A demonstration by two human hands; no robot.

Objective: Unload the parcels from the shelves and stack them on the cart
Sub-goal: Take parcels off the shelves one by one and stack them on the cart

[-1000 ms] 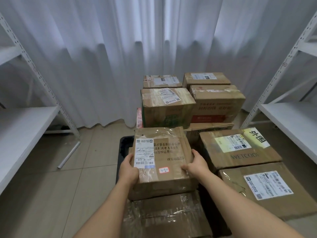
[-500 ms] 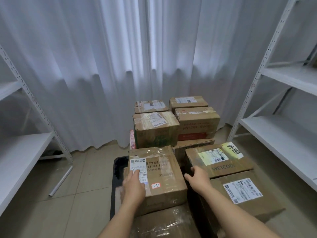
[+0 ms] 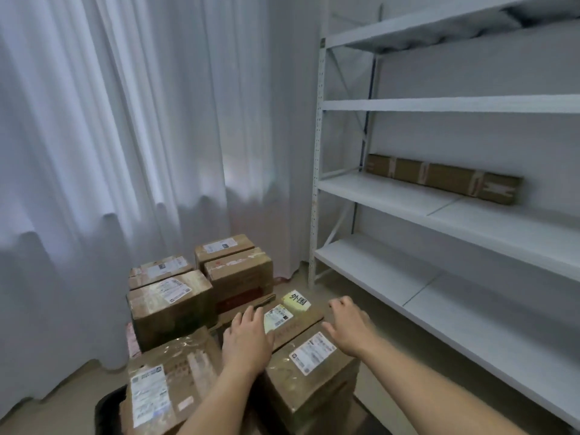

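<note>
Mostly done, I'd judge: a good dozen-odd parcels (image 3: 171,304) sit stacked on the cart (image 3: 106,412), and the shelves (image 3: 445,215) I can see on the right are bare but for one long flat box (image 3: 442,177) on the middle level. My left hand (image 3: 248,337) and right hand (image 3: 348,328) hover spread and empty over the near boxes, so that long one looks like what remains.
</note>
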